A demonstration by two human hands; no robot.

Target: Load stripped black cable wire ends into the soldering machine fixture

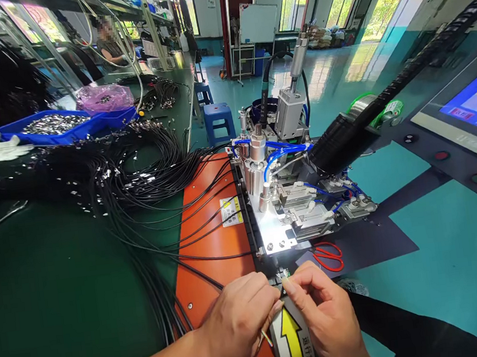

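My left hand [248,310] is closed, its fingertips at the front end of the machine's track. Thin coloured wire ends [267,338] of a cable stick out below its fingers. My right hand [326,309] pinches at a small metal connector [283,275], thumb and forefinger together; the fingers partly hide the connector. Both hands meet just above a round machine end with a yellow arrow [291,337]. Right behind them stands the automatic machine [277,229], with its bright metal plate. Black cables [213,257] run across its orange cover [204,235] toward the track.
Bundles of black cables [147,178] with metal ends lie on the green table [61,293]. A blue tray [80,128] holds small metal parts. Red-handled scissors [330,256] lie right of the machine. A control panel [469,144] stands at right. A person [111,43] sits far back.
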